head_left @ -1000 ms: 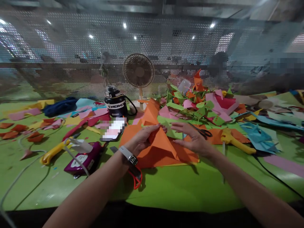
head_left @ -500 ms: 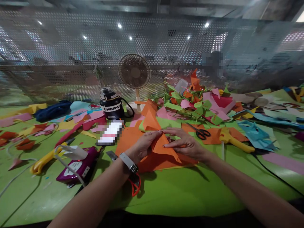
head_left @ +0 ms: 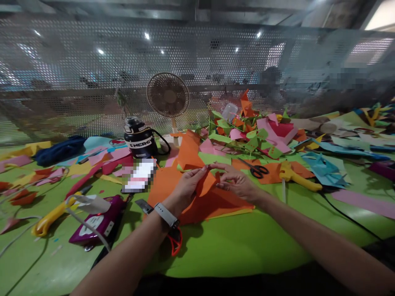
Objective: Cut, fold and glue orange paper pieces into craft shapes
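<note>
My left hand point(head_left: 187, 189), with a grey watch on its wrist, pinches a folded piece of orange paper point(head_left: 206, 184) between thumb and fingers. On the paper's right side is my right hand point(head_left: 236, 181), its index finger reaching over to the left thumb and its other fingertips bent at the paper's edge. Both hands are above a larger orange sheet point(head_left: 216, 205) lying on the green table point(head_left: 240, 246). Just behind them stands another folded orange piece point(head_left: 189, 150). The inner face of the held paper is hidden.
Black scissors point(head_left: 258, 170) and a yellow glue gun point(head_left: 300, 179) lie to the right. Leftward are a phone point(head_left: 140, 176), a purple power strip point(head_left: 101, 220) and a yellow-handled tool point(head_left: 46, 220). Behind stand a black bottle point(head_left: 140, 142), a fan point(head_left: 168, 95) and heaped paper cuttings point(head_left: 247, 131).
The held paper's pointed flap, which stuck out toward the lower right, no longer shows there. My right fingers have curled in closer to the paper. The view has turned slightly right.
</note>
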Available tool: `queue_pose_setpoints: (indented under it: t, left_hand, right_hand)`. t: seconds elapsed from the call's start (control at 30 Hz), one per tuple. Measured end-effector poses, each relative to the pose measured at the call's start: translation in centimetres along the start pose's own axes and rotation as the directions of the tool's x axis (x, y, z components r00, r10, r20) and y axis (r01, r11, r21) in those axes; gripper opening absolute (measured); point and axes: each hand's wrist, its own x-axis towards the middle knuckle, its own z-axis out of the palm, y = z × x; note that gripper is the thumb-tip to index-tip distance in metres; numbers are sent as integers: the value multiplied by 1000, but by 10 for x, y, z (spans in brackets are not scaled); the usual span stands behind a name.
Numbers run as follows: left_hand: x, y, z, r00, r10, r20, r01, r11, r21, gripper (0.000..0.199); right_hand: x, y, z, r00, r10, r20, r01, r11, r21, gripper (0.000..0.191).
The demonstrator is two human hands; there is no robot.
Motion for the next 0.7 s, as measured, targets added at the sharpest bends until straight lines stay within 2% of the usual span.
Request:
queue_pose_setpoints:
  t: [0.13,0.23,0.33,0.47,0.6,0.7]
  left_hand:
    - [-4,-2,3,999,14,29,-12,998,-64,36]
    - [-4,-3,4,997,67,26,-65,995,-78,40]
    - [-3,-4,5,996,92,6,-92,994,-55,41]
    - [-2,-6,5,998,70,1,-70,997,-39,40]
    - [-4,-7,5,998,50,38,-49,998,-29,44]
    - [-7,-5,7,999,19,32,-17,999,-44,35]
  right_hand:
    - [0,1,3,994,74,-80,-75,997,-16,30]
    - [1,1,5,980,138,-143,-142,990,-17,39]
    - [3,-2,5,975,199,-100,-195,980,51,45]
    - [4,-10,4,966,254,-58,-246,962,122,43]
    - [4,-9,6,927,352,-128,-329,928,174,39]
    - [3,-6,7,894,425,-146,-378,887,264,36]
